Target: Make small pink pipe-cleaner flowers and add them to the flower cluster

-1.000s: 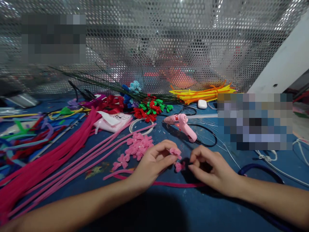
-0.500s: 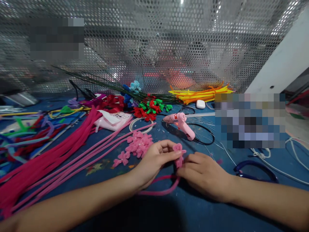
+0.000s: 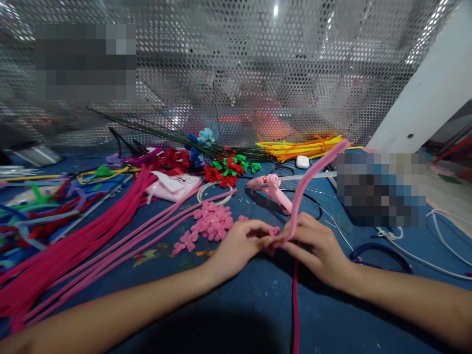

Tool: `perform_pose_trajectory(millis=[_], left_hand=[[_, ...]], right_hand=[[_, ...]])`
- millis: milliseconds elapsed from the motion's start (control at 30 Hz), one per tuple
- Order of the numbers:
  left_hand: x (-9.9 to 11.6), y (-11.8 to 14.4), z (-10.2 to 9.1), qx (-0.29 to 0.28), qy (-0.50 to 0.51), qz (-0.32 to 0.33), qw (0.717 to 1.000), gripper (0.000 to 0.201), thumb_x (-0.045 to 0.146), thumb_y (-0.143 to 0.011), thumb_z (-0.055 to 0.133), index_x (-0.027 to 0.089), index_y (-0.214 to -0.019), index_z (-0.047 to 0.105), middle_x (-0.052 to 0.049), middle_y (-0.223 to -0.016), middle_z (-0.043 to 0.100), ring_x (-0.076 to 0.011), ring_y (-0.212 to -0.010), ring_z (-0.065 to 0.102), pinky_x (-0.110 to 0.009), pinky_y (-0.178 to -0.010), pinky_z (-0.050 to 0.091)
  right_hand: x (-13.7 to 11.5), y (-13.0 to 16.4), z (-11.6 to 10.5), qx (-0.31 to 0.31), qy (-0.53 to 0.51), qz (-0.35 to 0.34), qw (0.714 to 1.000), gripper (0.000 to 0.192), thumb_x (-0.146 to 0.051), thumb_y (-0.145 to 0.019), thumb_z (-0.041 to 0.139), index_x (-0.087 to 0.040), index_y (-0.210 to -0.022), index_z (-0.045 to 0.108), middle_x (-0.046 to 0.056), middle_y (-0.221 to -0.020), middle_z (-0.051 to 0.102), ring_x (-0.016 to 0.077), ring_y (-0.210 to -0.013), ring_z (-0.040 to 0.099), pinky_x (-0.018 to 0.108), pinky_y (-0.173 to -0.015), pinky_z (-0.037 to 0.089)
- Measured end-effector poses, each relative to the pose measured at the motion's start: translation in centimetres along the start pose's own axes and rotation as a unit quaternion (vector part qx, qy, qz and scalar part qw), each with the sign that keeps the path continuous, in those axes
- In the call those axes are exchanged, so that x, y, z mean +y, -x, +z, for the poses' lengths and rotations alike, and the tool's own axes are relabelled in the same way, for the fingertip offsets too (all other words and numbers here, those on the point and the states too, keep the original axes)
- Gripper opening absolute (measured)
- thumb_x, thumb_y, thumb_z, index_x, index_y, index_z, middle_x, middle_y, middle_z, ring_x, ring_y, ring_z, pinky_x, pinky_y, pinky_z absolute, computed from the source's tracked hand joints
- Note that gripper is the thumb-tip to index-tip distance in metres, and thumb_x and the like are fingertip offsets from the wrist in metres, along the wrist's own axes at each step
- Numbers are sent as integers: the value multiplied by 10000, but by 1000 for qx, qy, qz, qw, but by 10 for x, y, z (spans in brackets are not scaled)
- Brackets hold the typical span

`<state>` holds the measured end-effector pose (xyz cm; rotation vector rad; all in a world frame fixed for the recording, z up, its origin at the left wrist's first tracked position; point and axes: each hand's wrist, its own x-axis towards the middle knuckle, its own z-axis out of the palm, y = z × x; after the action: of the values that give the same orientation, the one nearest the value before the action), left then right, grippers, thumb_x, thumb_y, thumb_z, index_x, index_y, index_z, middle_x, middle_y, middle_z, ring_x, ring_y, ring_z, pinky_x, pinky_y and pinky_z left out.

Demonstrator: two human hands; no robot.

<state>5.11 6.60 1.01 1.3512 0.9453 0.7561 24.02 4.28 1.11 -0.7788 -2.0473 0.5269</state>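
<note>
Both hands meet at the middle of the blue table [image 3: 236,305]. My left hand [image 3: 239,246] pinches a small pink pipe-cleaner flower [image 3: 273,231] between thumb and fingers. My right hand [image 3: 317,248] grips a long pink pipe cleaner [image 3: 309,182] right beside that flower. The pipe cleaner rises up and to the right from my fingers, and its other end runs down toward me across the table. A pile of finished pink flowers [image 3: 212,223] lies just left of my left hand.
A pink glue gun [image 3: 275,191] with a black cord lies just behind my hands. Bundles of pink pipe cleaners [image 3: 84,241] stretch to the left, yellow and orange ones [image 3: 298,146] at the back. Red, green and blue flowers [image 3: 224,169] sit mid-back. A perforated metal screen [image 3: 236,69] closes the rear.
The pink pipe cleaner lay flat on the table before; my right hand has lifted it so one end sticks up to the right. Both hands closed together around the small flower.
</note>
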Motion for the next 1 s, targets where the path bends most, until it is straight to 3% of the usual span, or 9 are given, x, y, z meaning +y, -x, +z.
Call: perform_pose_trajectory(millis=[133, 300, 400, 567, 700, 833, 1000], left_hand=[[-1, 2, -1, -38, -22, 11, 999, 109, 228, -781, 617, 139, -805, 675, -21, -701, 664, -148, -666, 607, -269, -673, 477], [3, 4, 0, -50, -54, 37, 997, 135, 224, -805, 585, 136, -756, 675, -13, -697, 626, -133, -650, 572, -254, -667, 460], [4, 6, 0, -51, -50, 42, 997, 171, 263, -826, 568, 132, -826, 679, -25, -741, 629, -136, -670, 575, -255, -674, 459], [0, 6, 0, -51, -56, 25, 997, 236, 239, -730, 690, 147, -946, 666, -38, -911, 645, -114, -662, 555, -232, -640, 450], [-1, 5, 0, -50, -65, 22, 996, 140, 259, -803, 621, 145, -862, 679, -18, -768, 644, -121, -667, 559, -232, -658, 440], [-1, 6, -2, -43, -70, 25, 996, 191, 294, -846, 572, 136, -806, 670, -11, -678, 631, -119, -638, 548, -221, -633, 421], [-1, 5, 0, -18, -35, 19, 999, 226, 342, -820, 592, 137, -740, 641, -12, -636, 625, -124, -577, 548, -212, -558, 412]], right_hand=[[3, -3, 1, 34, -35, 83, 995, 111, -227, -883, 556, -200, -881, 664, 32, -889, 621, 141, -866, 580, 297, -785, 469], [4, -3, 2, 26, -61, 131, 989, 121, -276, -874, 574, -193, -874, 663, 21, -840, 678, 134, -775, 622, 267, -727, 486], [3, -3, 2, 28, -64, 152, 986, 110, -267, -869, 583, -194, -886, 664, 1, -786, 684, 118, -718, 627, 240, -706, 486], [3, -3, 2, 29, -89, 173, 981, 124, -288, -863, 588, -188, -849, 660, -6, -732, 672, 109, -659, 617, 222, -636, 482], [3, -3, 4, 10, -154, 208, 966, 167, -322, -876, 563, -169, -856, 626, -11, -666, 630, 91, -573, 582, 205, -553, 471], [3, -5, 6, 11, -239, 223, 945, 161, -325, -877, 549, -167, -856, 572, -21, -679, 584, 61, -496, 514, 180, -465, 430], [0, -4, 5, -2, -228, 207, 951, 113, -279, -856, 564, -168, -839, 575, -20, -682, 561, 59, -527, 461, 176, -471, 372]])
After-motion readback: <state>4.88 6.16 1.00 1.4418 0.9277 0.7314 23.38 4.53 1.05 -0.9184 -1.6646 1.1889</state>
